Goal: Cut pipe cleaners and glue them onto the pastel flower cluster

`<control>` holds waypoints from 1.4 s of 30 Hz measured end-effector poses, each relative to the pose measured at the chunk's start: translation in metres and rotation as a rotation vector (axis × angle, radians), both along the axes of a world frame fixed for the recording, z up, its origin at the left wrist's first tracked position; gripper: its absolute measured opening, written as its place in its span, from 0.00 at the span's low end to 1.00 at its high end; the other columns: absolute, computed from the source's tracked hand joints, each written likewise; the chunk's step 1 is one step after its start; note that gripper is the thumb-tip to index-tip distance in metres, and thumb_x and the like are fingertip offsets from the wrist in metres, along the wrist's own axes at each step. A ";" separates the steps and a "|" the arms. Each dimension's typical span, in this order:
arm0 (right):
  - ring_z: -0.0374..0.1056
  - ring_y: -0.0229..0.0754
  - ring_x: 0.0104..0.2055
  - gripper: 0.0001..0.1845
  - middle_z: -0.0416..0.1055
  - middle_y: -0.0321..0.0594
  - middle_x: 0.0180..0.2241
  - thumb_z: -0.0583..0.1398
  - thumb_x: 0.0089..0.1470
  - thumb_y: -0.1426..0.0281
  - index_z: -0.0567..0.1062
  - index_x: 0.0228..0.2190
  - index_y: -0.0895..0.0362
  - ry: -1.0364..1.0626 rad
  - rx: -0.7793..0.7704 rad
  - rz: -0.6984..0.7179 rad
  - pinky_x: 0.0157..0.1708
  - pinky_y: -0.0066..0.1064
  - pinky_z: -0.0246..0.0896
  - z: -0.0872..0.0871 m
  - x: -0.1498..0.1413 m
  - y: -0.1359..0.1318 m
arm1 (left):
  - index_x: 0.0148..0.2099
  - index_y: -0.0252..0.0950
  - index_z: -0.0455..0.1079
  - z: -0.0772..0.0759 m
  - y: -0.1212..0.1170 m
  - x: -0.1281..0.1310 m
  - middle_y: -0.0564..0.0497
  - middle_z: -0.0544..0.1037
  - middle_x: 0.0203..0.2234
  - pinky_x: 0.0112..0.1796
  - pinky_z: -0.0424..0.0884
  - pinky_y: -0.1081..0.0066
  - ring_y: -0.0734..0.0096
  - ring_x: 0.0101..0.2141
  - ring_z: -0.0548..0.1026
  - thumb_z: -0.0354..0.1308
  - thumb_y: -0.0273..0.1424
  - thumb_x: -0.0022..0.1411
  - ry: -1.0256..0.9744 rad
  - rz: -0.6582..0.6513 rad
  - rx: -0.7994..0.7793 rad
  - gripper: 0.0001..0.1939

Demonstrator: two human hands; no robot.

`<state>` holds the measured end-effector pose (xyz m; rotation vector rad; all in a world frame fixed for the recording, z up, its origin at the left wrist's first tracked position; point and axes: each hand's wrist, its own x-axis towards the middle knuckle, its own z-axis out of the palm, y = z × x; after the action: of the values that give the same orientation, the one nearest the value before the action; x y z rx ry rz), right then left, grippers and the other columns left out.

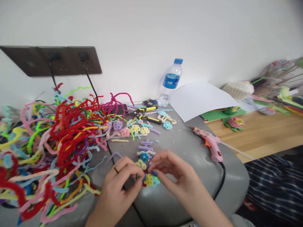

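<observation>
Judge fuzzy flower piece (145,156), left of glue gun (215,147), light, crushable; take by rims (apparently pinched by left hand (124,183) and right hand (176,173)).

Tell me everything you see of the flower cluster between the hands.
The flower cluster looks made of fuzzy pipe cleaners: purple crosspieces at its far end, then blue and pale yellow flowers, with brighter yellow and turquoise nearer. It stretches away over the grey tabletop. The left hand and right hand partly hide its near end; exact finger contact is unclear.
</observation>
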<state>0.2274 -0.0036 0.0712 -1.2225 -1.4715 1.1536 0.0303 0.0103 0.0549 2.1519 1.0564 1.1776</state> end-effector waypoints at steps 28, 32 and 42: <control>0.64 0.66 0.61 0.37 0.70 0.58 0.57 0.69 0.47 0.66 0.70 0.58 0.60 -1.393 0.222 0.348 0.61 0.58 0.56 -0.011 0.028 0.237 | 0.35 0.38 0.76 -0.035 0.029 -0.013 0.55 0.69 0.26 0.28 0.64 0.78 0.74 0.26 0.67 0.61 0.23 0.62 -0.477 0.064 -0.275 0.05; 0.68 0.65 0.55 0.35 0.71 0.60 0.54 0.71 0.45 0.63 0.72 0.53 0.63 -1.442 0.303 0.389 0.55 0.51 0.63 0.001 0.027 0.240 | 0.34 0.36 0.76 -0.036 0.029 -0.013 0.54 0.68 0.25 0.28 0.63 0.77 0.74 0.26 0.66 0.63 0.29 0.65 -0.549 0.076 -0.346 0.06; 0.71 0.60 0.43 0.33 0.74 0.54 0.42 0.70 0.46 0.53 0.73 0.47 0.61 -1.648 0.556 0.173 0.40 0.47 0.64 0.078 0.101 0.181 | 0.32 0.36 0.76 -0.020 0.029 -0.010 0.54 0.68 0.25 0.27 0.63 0.78 0.75 0.26 0.66 0.66 0.35 0.65 -0.608 0.075 -0.411 0.10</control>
<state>0.3288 0.1778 0.1491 -1.6346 -2.7726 -0.5529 0.0202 0.0389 0.0354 1.3277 0.9889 1.3800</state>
